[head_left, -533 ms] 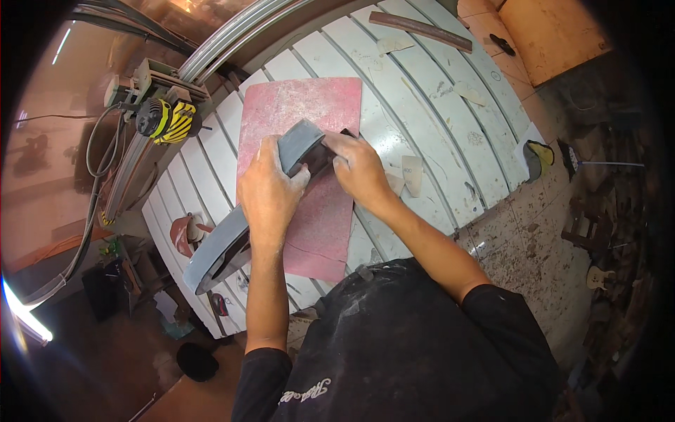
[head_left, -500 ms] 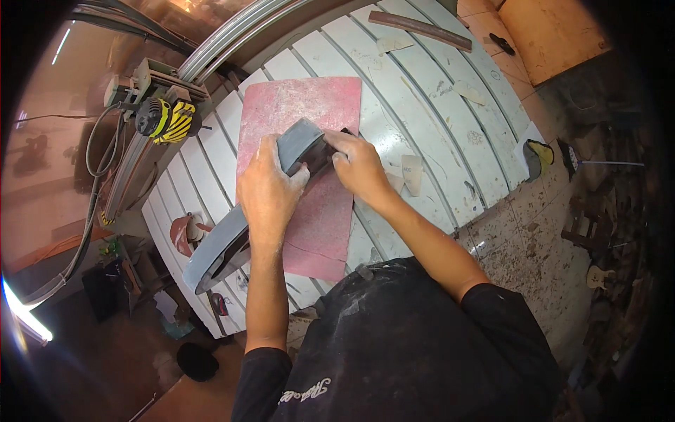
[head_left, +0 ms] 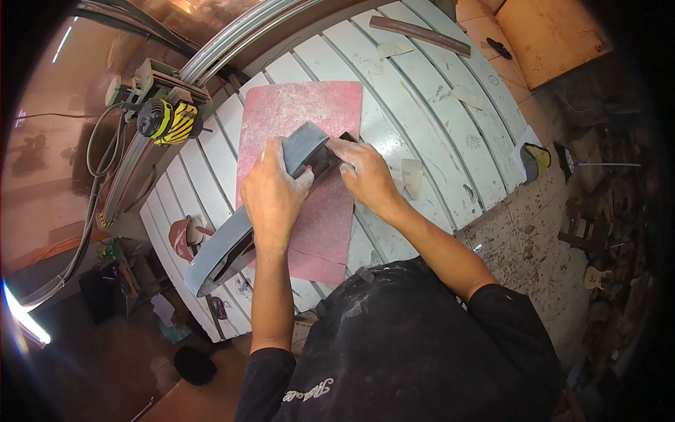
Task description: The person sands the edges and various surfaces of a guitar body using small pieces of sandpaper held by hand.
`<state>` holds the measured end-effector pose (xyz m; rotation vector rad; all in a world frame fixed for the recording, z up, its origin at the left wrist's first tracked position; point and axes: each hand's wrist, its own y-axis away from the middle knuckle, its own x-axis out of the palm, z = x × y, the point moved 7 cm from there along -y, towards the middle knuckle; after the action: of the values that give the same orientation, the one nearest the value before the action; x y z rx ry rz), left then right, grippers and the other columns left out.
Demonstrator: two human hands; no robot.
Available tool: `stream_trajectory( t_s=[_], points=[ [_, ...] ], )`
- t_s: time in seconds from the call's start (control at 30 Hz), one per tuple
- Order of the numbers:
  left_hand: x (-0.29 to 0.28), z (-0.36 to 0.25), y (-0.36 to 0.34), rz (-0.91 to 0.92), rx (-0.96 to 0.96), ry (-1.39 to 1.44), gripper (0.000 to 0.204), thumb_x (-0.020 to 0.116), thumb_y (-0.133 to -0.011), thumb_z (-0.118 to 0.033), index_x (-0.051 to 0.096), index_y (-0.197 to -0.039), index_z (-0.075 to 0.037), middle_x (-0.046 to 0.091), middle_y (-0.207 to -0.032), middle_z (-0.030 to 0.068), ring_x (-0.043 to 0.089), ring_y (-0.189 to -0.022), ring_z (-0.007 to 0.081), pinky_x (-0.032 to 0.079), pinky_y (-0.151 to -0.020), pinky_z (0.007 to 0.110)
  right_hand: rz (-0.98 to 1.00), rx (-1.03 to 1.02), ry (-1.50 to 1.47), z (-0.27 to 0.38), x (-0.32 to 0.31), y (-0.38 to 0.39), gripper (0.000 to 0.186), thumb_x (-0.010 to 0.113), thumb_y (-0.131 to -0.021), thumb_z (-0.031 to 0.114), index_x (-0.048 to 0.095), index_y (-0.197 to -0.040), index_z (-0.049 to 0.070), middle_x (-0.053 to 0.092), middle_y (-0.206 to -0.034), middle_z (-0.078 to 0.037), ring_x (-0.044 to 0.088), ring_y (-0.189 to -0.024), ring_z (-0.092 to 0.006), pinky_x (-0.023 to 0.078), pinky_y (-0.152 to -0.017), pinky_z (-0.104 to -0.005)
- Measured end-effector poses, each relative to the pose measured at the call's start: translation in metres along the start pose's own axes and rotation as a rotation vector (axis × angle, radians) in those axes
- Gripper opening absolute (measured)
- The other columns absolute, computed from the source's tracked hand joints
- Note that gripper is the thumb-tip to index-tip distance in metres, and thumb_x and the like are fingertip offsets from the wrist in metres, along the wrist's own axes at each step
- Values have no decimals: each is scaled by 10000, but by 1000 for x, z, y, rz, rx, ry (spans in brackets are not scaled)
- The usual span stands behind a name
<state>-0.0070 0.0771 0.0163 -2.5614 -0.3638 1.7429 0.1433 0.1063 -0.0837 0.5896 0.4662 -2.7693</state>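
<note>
A long, curved grey piece (head_left: 218,250) with a dark underside lies diagonally over a pink, dusty board (head_left: 295,98) on the slotted white worktable (head_left: 450,141). My left hand (head_left: 271,190) is closed round the piece near its upper end, thumb on its inner side. My right hand (head_left: 369,179) is at that same end, fingers bent against its dark inner side beside a small black object (head_left: 346,136); whether it holds that object is hidden. Pale paper scraps (head_left: 411,179) lie just right of my right hand. Both hands are coated in pale dust.
A machine head with yellow-and-black stripes (head_left: 169,121) hangs from a metal rail at left, with looping cables. A brown bar (head_left: 418,35) lies at the table's back, reddish-brown pieces (head_left: 184,239) at its left. A yellow-and-grey item (head_left: 534,160) sits on the right edge.
Both hands and the upper end of the grey piece have shifted slightly down and to the right in the picture. The view itself has also moved a little. The grip looks the same.
</note>
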Motion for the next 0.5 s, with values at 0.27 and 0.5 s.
stream_trajectory(
  t_s=[0.27,0.5],
  points=[
    [1,4,-1,43,-69,-26,515,840,-723,-251,638,-1154,-54,732,-947,222,713,-896,427,549,-811,474,-28,-83,87,14,1,0,446,551,-767,-75,704,-1183,-22,689,-1265,-194,650,-1061,-366,486,-916,-425],
    [-3,2,-2,76,-80,-25,489,820,-735,-204,638,-1167,-64,728,-992,213,707,-893,429,544,-778,497,-37,-42,146,19,5,3,458,552,-765,-103,708,-1184,-5,697,-1245,-184,644,-1046,-352,468,-883,-403]
  ],
)
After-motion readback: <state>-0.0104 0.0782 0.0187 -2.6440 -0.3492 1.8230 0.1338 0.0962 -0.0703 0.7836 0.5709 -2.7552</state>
